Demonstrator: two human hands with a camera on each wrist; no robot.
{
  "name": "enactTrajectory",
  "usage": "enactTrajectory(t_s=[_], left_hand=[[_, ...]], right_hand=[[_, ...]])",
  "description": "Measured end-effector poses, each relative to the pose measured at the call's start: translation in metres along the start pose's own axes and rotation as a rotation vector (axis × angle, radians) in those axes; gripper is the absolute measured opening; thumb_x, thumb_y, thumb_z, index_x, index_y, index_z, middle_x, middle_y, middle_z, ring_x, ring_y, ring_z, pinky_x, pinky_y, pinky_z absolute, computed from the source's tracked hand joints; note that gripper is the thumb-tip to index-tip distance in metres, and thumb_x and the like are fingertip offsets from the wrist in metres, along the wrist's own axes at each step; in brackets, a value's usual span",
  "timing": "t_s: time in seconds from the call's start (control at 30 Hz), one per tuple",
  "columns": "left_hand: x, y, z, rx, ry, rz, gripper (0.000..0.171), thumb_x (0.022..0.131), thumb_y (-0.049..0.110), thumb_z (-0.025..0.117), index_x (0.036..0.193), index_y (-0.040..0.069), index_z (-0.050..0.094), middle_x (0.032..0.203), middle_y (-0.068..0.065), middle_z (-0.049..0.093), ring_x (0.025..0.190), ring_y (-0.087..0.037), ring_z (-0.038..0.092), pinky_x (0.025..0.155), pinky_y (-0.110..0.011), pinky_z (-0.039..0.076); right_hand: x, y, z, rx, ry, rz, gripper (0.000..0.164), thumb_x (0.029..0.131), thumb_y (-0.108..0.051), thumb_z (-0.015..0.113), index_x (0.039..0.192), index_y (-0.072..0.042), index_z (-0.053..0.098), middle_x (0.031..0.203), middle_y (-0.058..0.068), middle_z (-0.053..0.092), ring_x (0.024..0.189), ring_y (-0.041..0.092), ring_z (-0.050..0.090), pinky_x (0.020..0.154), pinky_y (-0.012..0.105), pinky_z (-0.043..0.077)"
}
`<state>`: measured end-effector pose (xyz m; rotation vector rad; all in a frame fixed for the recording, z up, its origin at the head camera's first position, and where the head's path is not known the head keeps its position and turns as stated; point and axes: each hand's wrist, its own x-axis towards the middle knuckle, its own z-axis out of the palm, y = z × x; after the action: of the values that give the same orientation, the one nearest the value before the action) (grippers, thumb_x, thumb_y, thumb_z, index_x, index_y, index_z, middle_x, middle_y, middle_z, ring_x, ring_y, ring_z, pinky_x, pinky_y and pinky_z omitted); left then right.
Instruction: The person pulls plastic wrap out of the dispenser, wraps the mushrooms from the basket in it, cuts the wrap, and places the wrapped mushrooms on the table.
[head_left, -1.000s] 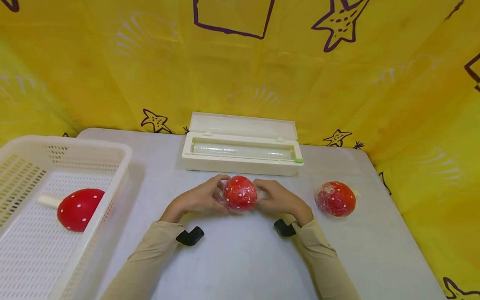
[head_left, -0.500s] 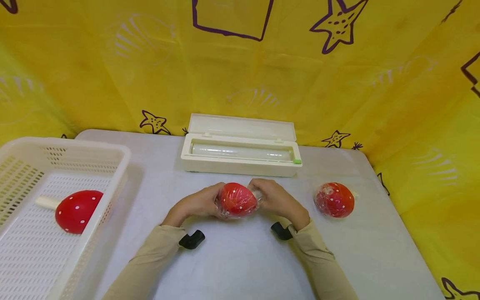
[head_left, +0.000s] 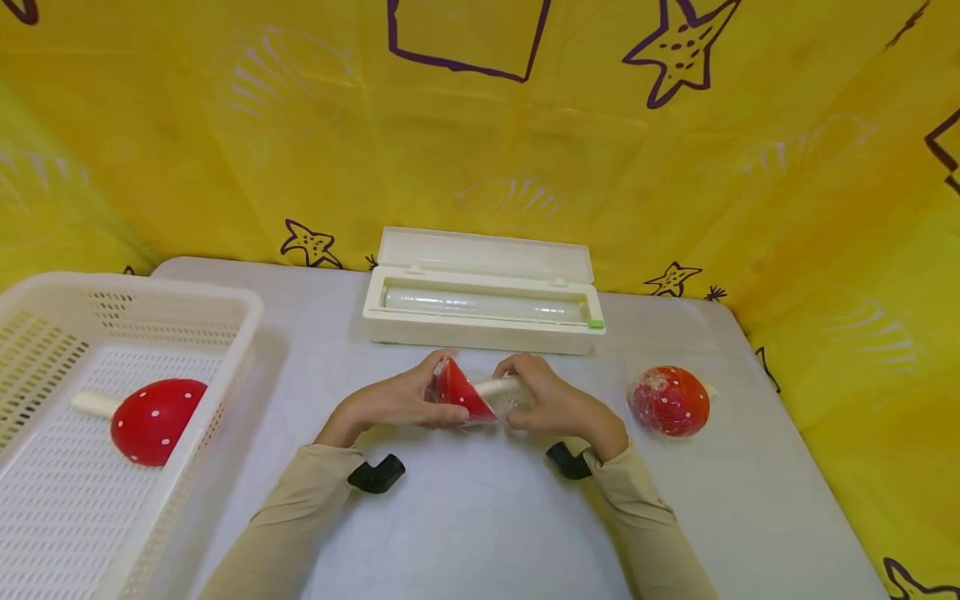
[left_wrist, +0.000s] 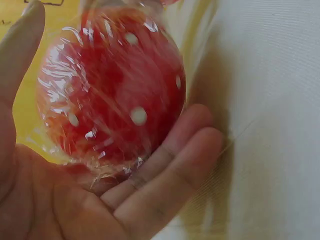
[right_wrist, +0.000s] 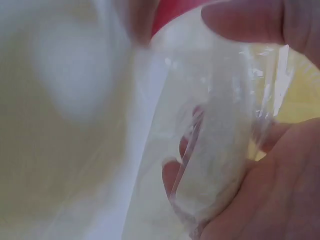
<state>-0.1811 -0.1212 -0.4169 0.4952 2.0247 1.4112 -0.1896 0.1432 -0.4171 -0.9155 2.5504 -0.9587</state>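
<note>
Both hands hold a red, white-dotted toy mushroom (head_left: 456, 390) wrapped in clear cling film, over the middle of the table. My left hand (head_left: 397, 402) grips the cap, thumb on its near side; in the left wrist view, fingers cup the film-covered dome (left_wrist: 115, 85). My right hand (head_left: 561, 404) holds the white stem (right_wrist: 215, 125), with loose film bunched around it in the right wrist view. The stem points right, and the cap's underside faces the right hand. A second wrapped mushroom (head_left: 670, 402) lies to the right, its stem mostly hidden behind the cap.
Behind the hands stands a cling film dispenser (head_left: 483, 335), lid raised, with a film roll (head_left: 487, 304) inside. A white perforated basket (head_left: 253, 321) on the left holds an unwrapped mushroom (head_left: 157, 422). A yellow patterned cloth (head_left: 480, 125) hangs behind the table.
The mushroom's dome faced me earlier; it has turned so the cap points left and the stem shows on the right. My left thumb has come onto the cap's near side.
</note>
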Motion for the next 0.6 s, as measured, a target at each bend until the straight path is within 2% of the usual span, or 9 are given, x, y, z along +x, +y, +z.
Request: enactTrajectory(t_s=[0.1, 0.23, 0.37, 0.47, 0.53, 0.6], left_hand=[[0.003, -0.001, 0.003, 0.004, 0.045, 0.0, 0.1, 0.083, 0.028, 0.081, 0.152, 0.011, 0.012, 0.13, -0.015, 0.053, 0.118, -0.026, 0.055, 0.098, -0.038, 0.049], [0.007, -0.001, 0.008, 0.027, 0.096, 0.015, 0.104, 0.079, 0.021, 0.084, 0.151, 0.008, 0.011, 0.132, -0.018, 0.052, 0.122, -0.028, 0.053, 0.107, -0.044, 0.043], [0.01, -0.002, 0.01, 0.024, 0.105, 0.026, 0.096, 0.081, 0.018, 0.083, 0.151, 0.006, 0.018, 0.133, -0.017, 0.051, 0.121, -0.028, 0.053, 0.105, -0.044, 0.045], [0.01, -0.001, 0.01, 0.02, 0.096, 0.022, 0.083, 0.085, 0.024, 0.079, 0.148, 0.005, 0.027, 0.129, -0.013, 0.055, 0.116, -0.024, 0.055, 0.099, -0.039, 0.048], [0.011, -0.001, 0.01, -0.01, 0.078, 0.019, 0.072, 0.093, 0.031, 0.07, 0.145, 0.004, 0.029, 0.126, -0.015, 0.057, 0.112, -0.023, 0.058, 0.095, -0.037, 0.051], [0.012, 0.0, 0.01, -0.028, 0.088, 0.004, 0.062, 0.101, 0.04, 0.054, 0.146, 0.004, 0.03, 0.127, -0.017, 0.055, 0.107, -0.022, 0.06, 0.09, -0.037, 0.054]], right_hand=[[0.001, 0.0, 0.002, -0.011, 0.002, -0.01, 0.044, 0.076, 0.0, 0.058, 0.119, -0.001, 0.051, 0.12, 0.014, 0.054, 0.109, 0.027, 0.045, 0.092, 0.037, 0.041], [0.002, 0.001, 0.002, -0.076, 0.04, -0.032, 0.044, 0.079, 0.007, 0.051, 0.123, 0.005, 0.05, 0.12, 0.018, 0.055, 0.113, 0.032, 0.048, 0.1, 0.046, 0.041], [0.001, 0.001, -0.001, -0.157, 0.078, -0.072, 0.036, 0.082, 0.011, 0.056, 0.117, 0.004, 0.057, 0.114, 0.018, 0.059, 0.107, 0.031, 0.053, 0.098, 0.047, 0.045], [0.0, 0.001, -0.003, -0.196, 0.088, -0.093, 0.029, 0.083, 0.01, 0.061, 0.11, 0.0, 0.061, 0.107, 0.014, 0.061, 0.102, 0.027, 0.053, 0.094, 0.045, 0.046], [0.001, 0.001, -0.003, -0.208, 0.09, -0.09, 0.026, 0.083, 0.008, 0.063, 0.107, -0.001, 0.062, 0.104, 0.012, 0.06, 0.098, 0.025, 0.053, 0.092, 0.043, 0.046], [0.001, 0.001, -0.003, -0.217, 0.093, -0.084, 0.026, 0.082, 0.008, 0.065, 0.106, -0.002, 0.062, 0.102, 0.011, 0.06, 0.096, 0.024, 0.052, 0.09, 0.041, 0.047]])
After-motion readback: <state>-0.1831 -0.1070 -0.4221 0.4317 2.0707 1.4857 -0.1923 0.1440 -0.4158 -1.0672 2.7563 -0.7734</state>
